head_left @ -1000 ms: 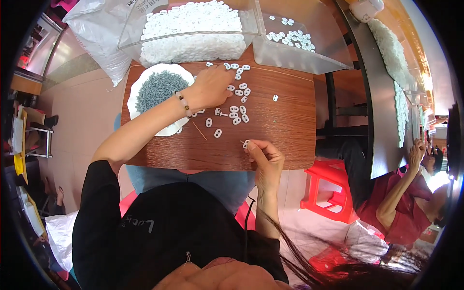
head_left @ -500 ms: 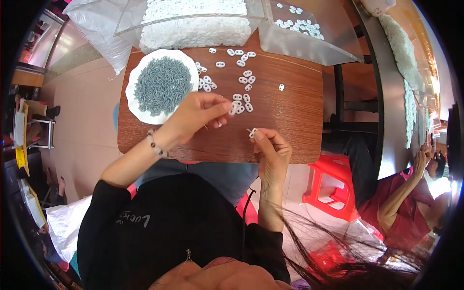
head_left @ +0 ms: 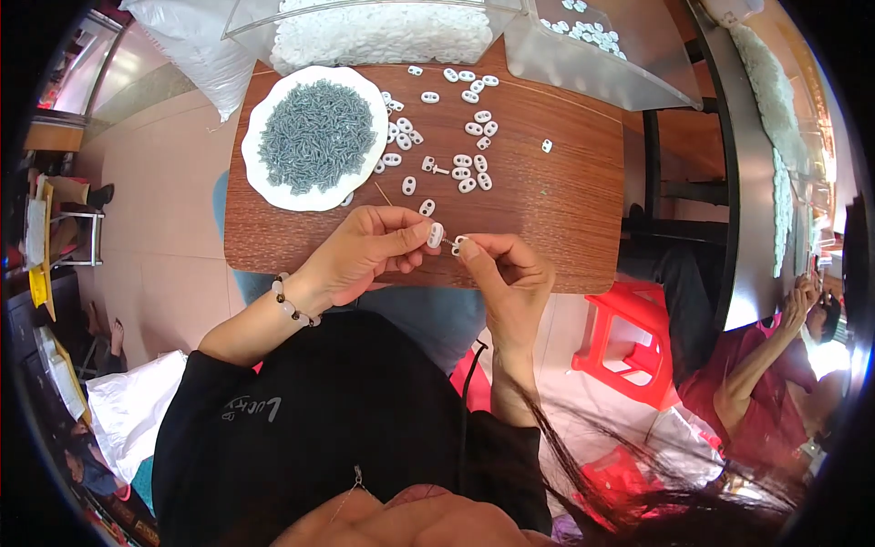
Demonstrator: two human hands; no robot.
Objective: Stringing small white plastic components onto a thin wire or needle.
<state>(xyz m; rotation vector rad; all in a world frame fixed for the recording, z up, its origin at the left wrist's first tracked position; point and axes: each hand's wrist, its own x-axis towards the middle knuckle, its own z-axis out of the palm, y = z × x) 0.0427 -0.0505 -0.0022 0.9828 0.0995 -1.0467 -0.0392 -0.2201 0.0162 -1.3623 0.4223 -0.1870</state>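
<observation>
At mid-frame, the left hand (head_left: 365, 252) pinches a white oval piece (head_left: 436, 235), the right hand (head_left: 512, 275) a part-hidden white piece (head_left: 458, 246), both probably light, stiff, best gripped by their rims.

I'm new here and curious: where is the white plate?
In the head view, the plate lies upper left on the table, in front of the clear bin and beyond the left hand.

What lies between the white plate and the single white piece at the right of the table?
In the head view: groups of white two-hole pieces on the brown tabletop, then a bare stretch before the single piece.
</observation>
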